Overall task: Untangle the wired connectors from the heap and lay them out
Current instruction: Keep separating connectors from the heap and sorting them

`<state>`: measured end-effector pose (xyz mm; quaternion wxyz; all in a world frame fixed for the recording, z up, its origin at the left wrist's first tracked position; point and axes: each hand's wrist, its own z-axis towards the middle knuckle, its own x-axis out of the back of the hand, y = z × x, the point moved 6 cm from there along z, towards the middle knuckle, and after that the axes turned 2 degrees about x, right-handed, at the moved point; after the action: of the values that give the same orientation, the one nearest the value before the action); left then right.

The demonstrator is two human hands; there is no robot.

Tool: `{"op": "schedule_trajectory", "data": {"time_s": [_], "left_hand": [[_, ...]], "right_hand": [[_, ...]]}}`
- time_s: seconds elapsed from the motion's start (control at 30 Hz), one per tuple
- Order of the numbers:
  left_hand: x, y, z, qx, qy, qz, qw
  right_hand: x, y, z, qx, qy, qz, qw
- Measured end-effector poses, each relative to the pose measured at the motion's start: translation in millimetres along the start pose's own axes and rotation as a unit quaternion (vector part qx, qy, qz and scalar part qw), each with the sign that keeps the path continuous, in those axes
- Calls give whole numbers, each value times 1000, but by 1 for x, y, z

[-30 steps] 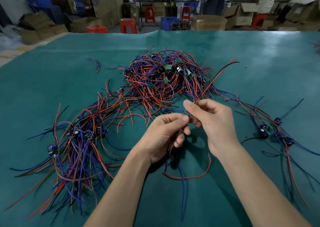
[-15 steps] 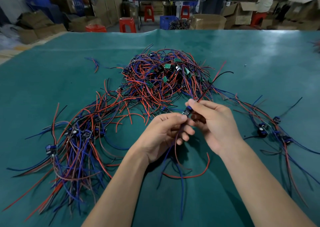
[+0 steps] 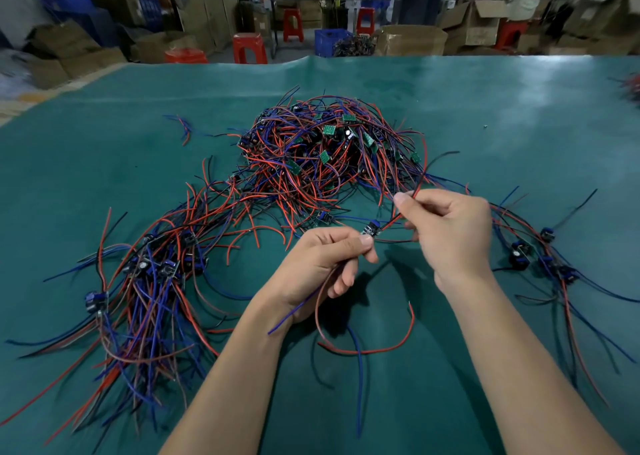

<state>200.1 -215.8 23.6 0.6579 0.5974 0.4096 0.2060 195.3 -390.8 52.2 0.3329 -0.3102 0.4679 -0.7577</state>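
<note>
A tangled heap (image 3: 329, 156) of red, blue and black wired connectors with small green boards lies mid-table. Between my hands hangs one wired connector (image 3: 371, 228), a small dark blue part with wires running both ways. My left hand (image 3: 322, 264) pinches the wires just below that part, and its red and blue tails droop over the mat. My right hand (image 3: 446, 232) pinches the red and black wires on the other side, which rise toward the heap.
A laid-out bundle (image 3: 149, 281) of connectors lies at the left, a smaller row (image 3: 540, 260) at the right. The green mat (image 3: 485, 108) covers the table. Cardboard boxes, red stools (image 3: 249, 47) and people stand beyond the far edge.
My hands have drawn apart, the right one moving right and up. The connector now shows stretched between them, and its wires have slid further out of the heap.
</note>
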Motion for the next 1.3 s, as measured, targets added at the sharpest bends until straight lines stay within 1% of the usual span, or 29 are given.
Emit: {"op": "schedule_trajectory", "data": {"time_s": [0.1,0.2,0.33,0.4,0.47,0.53,0.6,0.67,0.7,0.73,0.8,0.83,0.87,0.9,0.97,1.03,1.13,1.3], "left_hand": [[0,0,0,-2,-8,8,1000],[-3,-1,-1,3,-22,14,1000],[-5,-3,0,7,-31,32,999],[-4,-4,-1,8,-31,42,999],[-3,-3,-1,6,-28,42,999],[-1,-2,-1,-3,-14,27,1000],[1,-1,0,-16,5,-3,1000],[2,0,0,-26,20,-33,999],[1,0,0,-28,22,-43,998],[0,0,0,-28,23,-48,998],[0,0,0,-27,25,-48,998],[0,0,-1,-25,25,-48,998],[0,1,-1,-23,25,-48,998],[0,1,-2,-20,25,-49,998],[0,1,-2,-16,21,-44,999],[-2,2,-3,-15,13,-30,999],[-4,2,-2,-9,12,-16,1000],[-4,3,-4,-3,11,14,1000]], "right_hand": [[18,4,10,39,50,-65,996],[36,8,16,46,110,-105,987],[50,10,19,31,151,-95,983],[52,16,19,-12,170,-39,985],[60,24,18,-67,202,64,975],[69,32,17,-128,236,169,948],[70,37,15,-173,253,233,923],[55,33,12,-199,217,243,924],[42,28,9,-207,174,237,933],[26,21,5,-211,110,222,946],[-10,6,-8,-198,-56,183,961],[-25,-1,-17,-186,-130,176,958],[-36,-7,-25,-174,-186,185,949],[-42,-11,-31,-161,-219,205,940],[-44,-15,-34,-133,-228,223,939],[-39,-14,-29,-107,-208,201,951],[-34,-16,-25,-76,-194,200,957],[-18,-20,-17,12,-88,108,990]]}}
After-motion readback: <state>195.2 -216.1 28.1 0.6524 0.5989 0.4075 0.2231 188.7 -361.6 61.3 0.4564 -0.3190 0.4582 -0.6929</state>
